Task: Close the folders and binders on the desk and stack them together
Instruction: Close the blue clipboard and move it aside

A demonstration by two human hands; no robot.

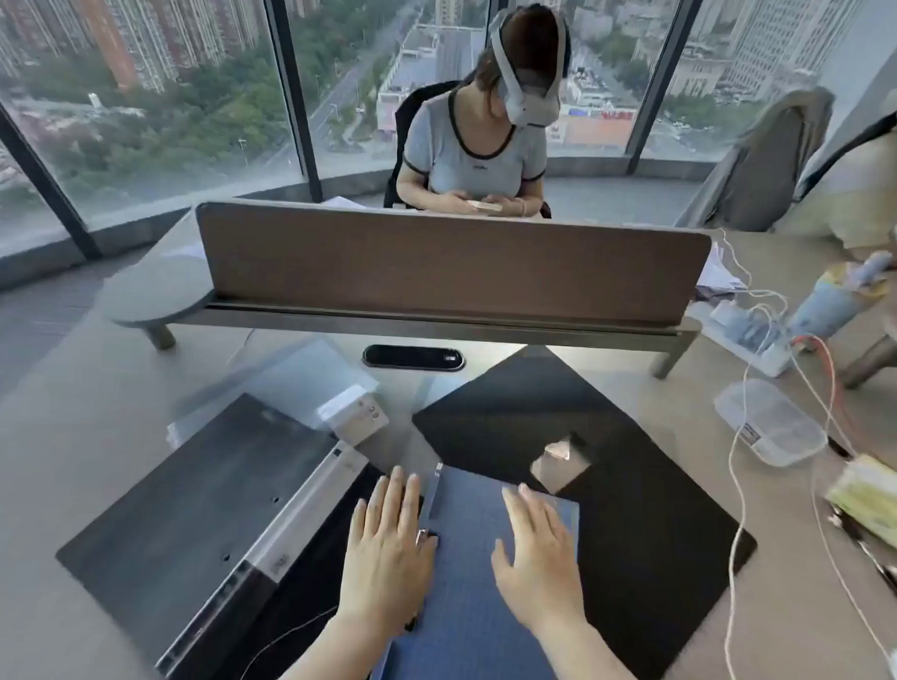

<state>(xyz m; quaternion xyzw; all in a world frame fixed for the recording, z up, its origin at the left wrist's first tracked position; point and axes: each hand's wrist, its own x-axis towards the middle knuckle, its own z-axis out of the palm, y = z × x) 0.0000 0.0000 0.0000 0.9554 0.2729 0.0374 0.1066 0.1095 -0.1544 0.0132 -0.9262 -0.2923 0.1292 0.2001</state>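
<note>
- The left hand (387,550) is bare, with no glove and no watch or band at the wrist.
- A dark ring with a bit of metallic glint appears at one finger of that hand (it sits right at the hand's inner edge, so which finger it circles cannot be told).
- The right hand (538,559) is bare as well, with no ring visible on it.
- Fingernails on both hands are short and look unpainted, pale at the tips.
- Both forearms are uncovered down to the bottom edge of the view; no sleeve or cuff shows anywhere (whatever is worn higher up lies out of view).
</note>
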